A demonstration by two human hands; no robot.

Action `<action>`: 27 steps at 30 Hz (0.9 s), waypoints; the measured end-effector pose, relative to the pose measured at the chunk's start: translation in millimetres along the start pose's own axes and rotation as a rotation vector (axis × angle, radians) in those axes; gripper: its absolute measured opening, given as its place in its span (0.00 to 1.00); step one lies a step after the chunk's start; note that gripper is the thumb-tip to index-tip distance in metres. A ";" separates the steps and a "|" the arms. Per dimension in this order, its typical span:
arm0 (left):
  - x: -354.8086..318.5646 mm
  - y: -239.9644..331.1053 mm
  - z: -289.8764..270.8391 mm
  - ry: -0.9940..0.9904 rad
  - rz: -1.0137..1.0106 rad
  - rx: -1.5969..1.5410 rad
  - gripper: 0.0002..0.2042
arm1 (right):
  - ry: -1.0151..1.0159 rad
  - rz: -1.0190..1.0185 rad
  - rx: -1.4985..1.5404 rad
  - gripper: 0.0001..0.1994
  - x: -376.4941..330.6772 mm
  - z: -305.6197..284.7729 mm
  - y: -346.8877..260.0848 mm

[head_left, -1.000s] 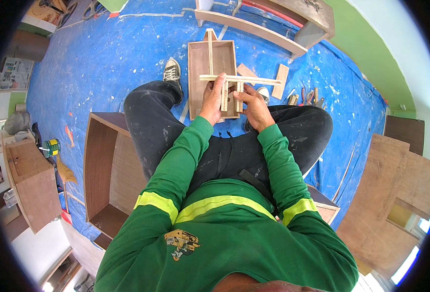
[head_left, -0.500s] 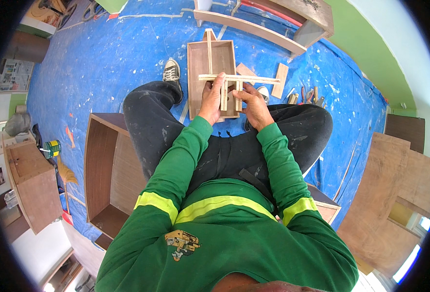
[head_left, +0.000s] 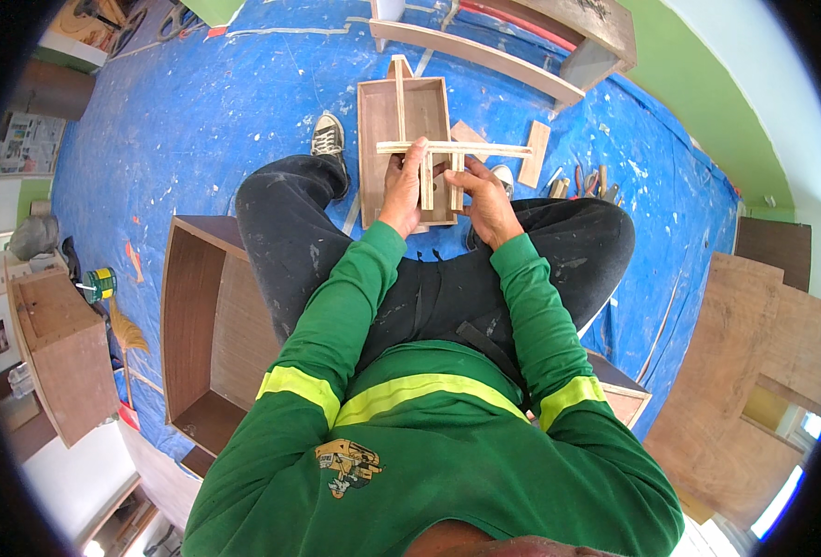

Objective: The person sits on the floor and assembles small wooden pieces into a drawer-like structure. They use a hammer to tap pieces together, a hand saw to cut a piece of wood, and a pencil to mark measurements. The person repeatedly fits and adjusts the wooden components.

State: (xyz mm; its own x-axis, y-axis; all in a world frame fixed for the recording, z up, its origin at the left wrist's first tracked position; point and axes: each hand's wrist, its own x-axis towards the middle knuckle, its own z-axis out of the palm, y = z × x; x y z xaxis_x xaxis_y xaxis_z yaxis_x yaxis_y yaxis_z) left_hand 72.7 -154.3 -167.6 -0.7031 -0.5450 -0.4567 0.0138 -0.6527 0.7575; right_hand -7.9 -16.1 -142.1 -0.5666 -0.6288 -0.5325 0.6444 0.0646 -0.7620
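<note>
Between my knees I hold a plywood piece made of a long crosswise strip with two short strips standing at right angles to it, toward me. My left hand is closed round the left short strip, its thumb up against the long one. My right hand pinches the right short strip between thumb and fingers. Whether the strips are fixed together I cannot tell. Below them lies a shallow wooden tray-like box, with another upright plywood strip at its far end.
Flat wood offcuts and several hand tools lie on the blue tarp to the right. An open brown cabinet box stands by my left leg. Plywood sheets are at the right; a wooden frame is ahead.
The held plywood piece has shifted very slightly to the left. Both hands keep their grip in nearly the same place.
</note>
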 end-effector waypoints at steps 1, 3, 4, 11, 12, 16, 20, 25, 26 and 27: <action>-0.4 0.2 0.2 0.009 -0.007 0.003 0.36 | 0.002 0.001 -0.005 0.40 0.3 -0.3 -0.3; -1.2 0.7 0.9 0.026 -0.021 0.008 0.36 | 0.009 -0.013 -0.002 0.41 2.6 -1.2 2.2; -1.8 1.1 1.2 0.021 -0.025 0.001 0.36 | 0.013 -0.020 -0.001 0.41 3.3 -1.7 3.3; -2.8 2.5 2.8 0.021 -0.028 -0.006 0.35 | 0.023 -0.001 -0.005 0.41 1.0 -1.3 0.9; -1.8 1.3 1.4 0.023 -0.029 -0.002 0.35 | 0.021 -0.003 -0.003 0.41 2.1 -1.9 2.2; 0.8 -0.4 -1.2 0.007 -0.003 0.003 0.35 | -0.004 -0.007 0.008 0.41 6.3 -5.7 5.8; -5.3 5.8 5.3 -0.014 -0.011 -0.005 0.36 | 0.014 0.004 -0.002 0.37 7.6 -7.6 7.3; -5.6 5.4 3.7 -0.009 -0.001 -0.005 0.37 | -0.007 0.022 -0.033 0.32 2.3 -4.1 0.9; -5.0 4.7 3.2 -0.010 0.003 -0.006 0.37 | -0.004 0.011 -0.020 0.34 1.2 -2.4 0.1; -4.5 4.3 3.1 -0.012 0.005 -0.007 0.37 | 0.000 0.001 -0.007 0.37 0.2 -0.7 0.0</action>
State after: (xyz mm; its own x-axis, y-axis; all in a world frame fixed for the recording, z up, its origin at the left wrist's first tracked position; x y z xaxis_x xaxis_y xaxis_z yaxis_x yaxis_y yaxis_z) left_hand 73.7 -153.0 -160.8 -0.7115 -0.5421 -0.4471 0.0225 -0.6536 0.7565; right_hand -8.3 -15.6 -142.5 -0.5662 -0.6289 -0.5329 0.6411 0.0705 -0.7642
